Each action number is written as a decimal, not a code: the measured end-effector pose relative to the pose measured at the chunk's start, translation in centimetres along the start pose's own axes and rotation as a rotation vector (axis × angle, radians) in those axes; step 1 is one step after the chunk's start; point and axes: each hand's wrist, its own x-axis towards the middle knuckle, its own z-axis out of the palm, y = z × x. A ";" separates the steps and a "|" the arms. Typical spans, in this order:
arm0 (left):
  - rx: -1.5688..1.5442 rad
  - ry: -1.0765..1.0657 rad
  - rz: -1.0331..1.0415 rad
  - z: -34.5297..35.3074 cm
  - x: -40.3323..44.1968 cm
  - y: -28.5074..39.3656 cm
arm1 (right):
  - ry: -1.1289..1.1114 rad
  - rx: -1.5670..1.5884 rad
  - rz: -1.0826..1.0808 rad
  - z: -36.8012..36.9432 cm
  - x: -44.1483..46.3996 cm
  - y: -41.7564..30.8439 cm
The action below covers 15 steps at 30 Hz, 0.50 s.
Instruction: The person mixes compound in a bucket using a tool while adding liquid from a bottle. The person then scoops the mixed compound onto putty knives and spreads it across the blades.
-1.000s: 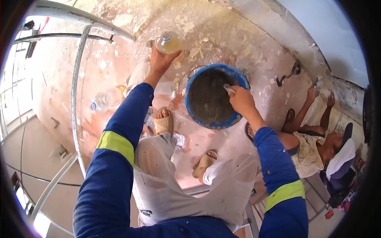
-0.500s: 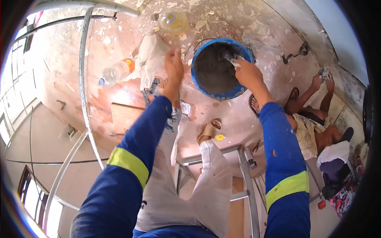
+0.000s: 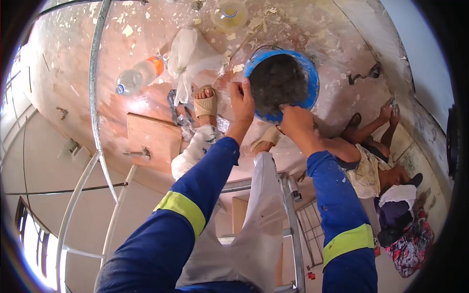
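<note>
A blue bucket [image 3: 313, 93] of dark grey wet mortar [image 3: 278, 80] stands on the floor in front of me. At its near rim is my right hand [image 3: 297, 121], closed as a fist with the knuckles over the edge. The mortar-smeared hand tool it gripped earlier is mostly hidden now by the fist and the mortar. Beside the left rim, my left hand [image 3: 242, 105] is raised with thumb and fingers apart and partly bent. Nothing shows between those fingers, and I cannot tell whether they touch the rim.
Plastic bottles [image 3: 131, 81] [image 3: 229, 15] and a whitish plastic bag [image 3: 188, 53] lie beyond my feet. A wooden board [image 3: 155, 140] is on the floor at left, near a metal frame [image 3: 95, 93]. Another person [image 3: 371, 166] sits at right by the wall.
My left hand has moved right to the bucket's rim. My right hand has come back from inside the bucket to its near edge, and the tool has gone from sight. The view has shifted.
</note>
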 end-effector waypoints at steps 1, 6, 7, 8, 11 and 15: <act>0.025 0.045 0.021 0.8 0.1 -0.4 | -0.015 0.031 0.024 -0.1 0.9 -0.4; 0.012 0.174 0.077 2.4 -0.3 -1.3 | -0.032 0.288 0.231 0.4 2.0 -0.2; 0.038 0.192 0.087 2.5 -0.2 -1.3 | -0.043 0.370 0.318 1.1 2.1 -0.4; 0.069 0.210 0.096 2.4 -0.2 -1.4 | -0.058 0.456 0.403 2.2 2.0 -1.0; 0.045 0.198 0.074 2.3 -0.5 -0.4 | 0.003 0.800 0.555 7.6 2.4 -1.6; 0.058 0.195 0.079 1.7 -0.9 -0.5 | -0.210 1.083 0.641 11.6 6.2 -2.9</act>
